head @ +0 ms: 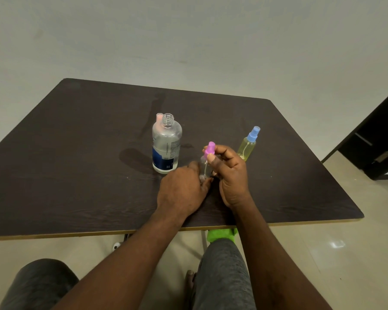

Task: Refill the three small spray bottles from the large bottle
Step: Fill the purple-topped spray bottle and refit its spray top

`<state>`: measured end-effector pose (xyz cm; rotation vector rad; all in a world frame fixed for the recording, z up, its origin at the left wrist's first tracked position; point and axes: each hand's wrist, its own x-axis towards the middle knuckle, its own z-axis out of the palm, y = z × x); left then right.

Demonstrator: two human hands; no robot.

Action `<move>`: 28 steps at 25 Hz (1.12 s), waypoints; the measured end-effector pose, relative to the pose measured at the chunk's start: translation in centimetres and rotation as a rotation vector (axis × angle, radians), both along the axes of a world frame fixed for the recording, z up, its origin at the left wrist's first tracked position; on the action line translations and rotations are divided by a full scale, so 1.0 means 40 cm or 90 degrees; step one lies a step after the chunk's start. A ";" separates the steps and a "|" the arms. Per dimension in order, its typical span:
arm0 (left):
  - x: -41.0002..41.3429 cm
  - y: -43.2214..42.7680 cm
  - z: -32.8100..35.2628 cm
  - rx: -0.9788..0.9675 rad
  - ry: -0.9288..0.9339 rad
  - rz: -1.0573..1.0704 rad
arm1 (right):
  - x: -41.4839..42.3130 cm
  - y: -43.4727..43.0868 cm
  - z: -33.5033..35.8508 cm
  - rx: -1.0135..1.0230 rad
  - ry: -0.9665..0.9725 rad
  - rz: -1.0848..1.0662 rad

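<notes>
- I see the clear spray bottle just right of frame centre, upright on the counter, with its long axis vertical and its pink spray head up. I cannot tell its contents.
- The left hand fingers grip its base, and the right hand fingers pinch the pink spray head.
- The large bottle stands upright and uncapped just left, with clear liquid inside.
- The yellow-tinted spray bottle, blue-topped, stands upright to the right.
- A pink-topped small bottle peeks out behind the large bottle.

The left hand and right hand are bare, as are both forearms down to the lower edge. The legs wear dark grey, mottled cloth over the knees. Bare toes show beside the right leg.
</notes>
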<state>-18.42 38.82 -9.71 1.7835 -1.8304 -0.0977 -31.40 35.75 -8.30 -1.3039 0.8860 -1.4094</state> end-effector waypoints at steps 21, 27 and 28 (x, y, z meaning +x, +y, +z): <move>0.000 0.011 0.017 0.005 0.047 0.059 | -0.007 -0.261 0.202 -0.047 0.795 -0.081; 0.000 0.009 0.014 0.024 0.046 0.062 | 0.028 -0.331 0.136 -0.077 1.148 -0.073; 0.000 0.009 0.015 0.025 0.042 0.060 | 0.032 -0.333 0.137 -0.073 1.156 -0.069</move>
